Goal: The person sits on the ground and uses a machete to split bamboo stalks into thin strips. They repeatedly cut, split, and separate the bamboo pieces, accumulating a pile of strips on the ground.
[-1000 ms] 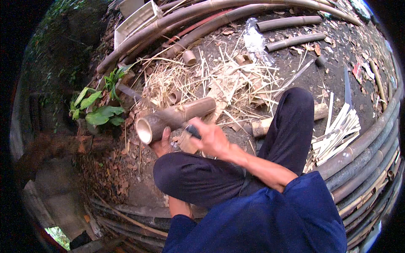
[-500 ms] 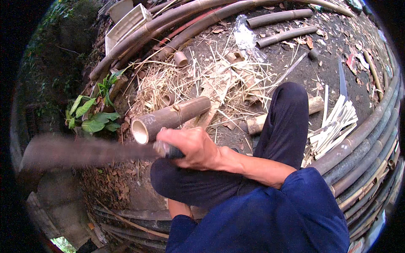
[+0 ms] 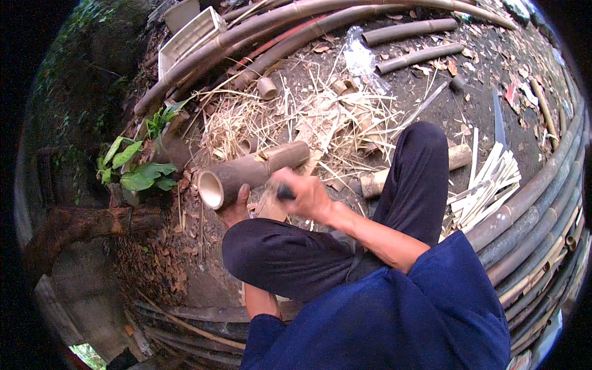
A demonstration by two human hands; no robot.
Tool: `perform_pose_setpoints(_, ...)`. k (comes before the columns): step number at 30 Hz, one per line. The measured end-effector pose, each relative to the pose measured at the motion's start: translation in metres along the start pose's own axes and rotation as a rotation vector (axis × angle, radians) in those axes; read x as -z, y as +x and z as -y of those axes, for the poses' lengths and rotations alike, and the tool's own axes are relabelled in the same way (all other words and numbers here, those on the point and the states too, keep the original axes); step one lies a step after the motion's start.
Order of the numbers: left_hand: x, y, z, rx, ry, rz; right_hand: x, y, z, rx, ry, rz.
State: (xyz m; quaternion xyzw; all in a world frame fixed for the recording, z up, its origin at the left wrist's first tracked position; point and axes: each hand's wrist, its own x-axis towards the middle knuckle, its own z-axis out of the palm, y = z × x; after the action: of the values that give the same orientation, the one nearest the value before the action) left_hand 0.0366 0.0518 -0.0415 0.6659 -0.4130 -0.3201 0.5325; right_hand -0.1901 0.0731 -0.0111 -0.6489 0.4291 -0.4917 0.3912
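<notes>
A thick bamboo tube [image 3: 246, 174] lies tilted over the ground in front of my knees, its hollow cut end facing left. My left hand [image 3: 235, 210] grips it from below near that open end. My right hand [image 3: 306, 195], blurred by motion, is shut on the dark handle of a chopping knife [image 3: 285, 192] just beside the tube's middle. The blade itself is not clear in this view; a pale flat shape sits under the hand. My legs in dark trousers are folded below.
Long bamboo poles [image 3: 320, 18] curve along the top and right rim. A bundle of split pale strips [image 3: 487, 185] lies right of my knee. Shavings and short offcuts [image 3: 308, 117] litter the ground ahead; a white crate [image 3: 185, 37] and a leafy plant [image 3: 139, 169] are left.
The knife was at the tube, then swung out wide to the left with its long blade showing; now my right hand has come back down to the tube. The left hand kept its hold.
</notes>
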Motion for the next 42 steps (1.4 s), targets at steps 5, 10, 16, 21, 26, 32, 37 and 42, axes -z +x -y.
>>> perform_pose_setpoints(5,0.005,0.001,0.002,-0.044,-0.081,0.014,0.024,-0.048,-0.087,-0.453,-0.17,-0.057)
perform_pose_setpoints(10,0.014,-0.013,-0.012,0.049,0.063,0.061,0.022,0.008,0.046,0.239,0.039,-0.162)
perform_pose_setpoints(16,0.015,-0.007,0.005,0.032,0.006,0.068,0.005,-0.023,-0.038,-0.401,-0.169,0.052)
perform_pose_setpoints(21,0.022,-0.013,0.007,0.039,0.002,0.035,0.012,-0.002,0.047,0.128,0.057,-0.112)
perform_pose_setpoints(26,0.006,-0.001,0.018,0.016,-0.032,0.068,0.014,-0.026,-0.059,-0.328,-0.224,-0.021)
perform_pose_setpoints(32,0.009,-0.01,-0.016,0.096,0.182,-0.056,0.01,-0.021,-0.012,-0.363,-0.098,0.052)
perform_pose_setpoints(37,-0.002,0.004,-0.007,0.017,0.177,-0.071,0.0,0.002,0.031,0.316,0.15,-0.245)
perform_pose_setpoints(42,-0.01,0.005,0.0,-0.092,-0.026,-0.071,-0.007,-0.008,-0.016,-0.283,-0.084,-0.007)
